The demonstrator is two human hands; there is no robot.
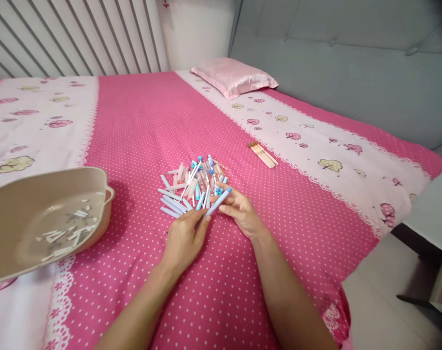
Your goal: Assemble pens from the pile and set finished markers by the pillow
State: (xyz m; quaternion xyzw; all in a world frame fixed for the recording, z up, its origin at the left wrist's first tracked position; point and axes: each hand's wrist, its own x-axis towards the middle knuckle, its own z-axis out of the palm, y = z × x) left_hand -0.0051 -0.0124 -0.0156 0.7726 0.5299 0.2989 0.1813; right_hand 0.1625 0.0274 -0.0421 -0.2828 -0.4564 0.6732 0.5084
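My left hand (186,234) grips a light blue pen (218,201) between thumb and fingers, with its darker blue end pointing up to the right. Around the upper part of that pen, my right hand (242,212) has its fingers apart and slightly bent. Some of its fingertips lie behind the pen; whether they touch it I cannot tell. Just beyond both hands is a loose pile of pen parts (190,187): pale blue and lavender barrels, clear pinkish pieces, white sticks and blue caps. The hands hide the near side of the pile.
A beige basin (93,177) with small white pieces inside stands at the left. A row of wooden-coloured sticks (263,155) lies to the right of the pile. The pink dotted bedspread (140,121) carries everything. A pink pillow (235,78) rests near the grey headboard (315,63).
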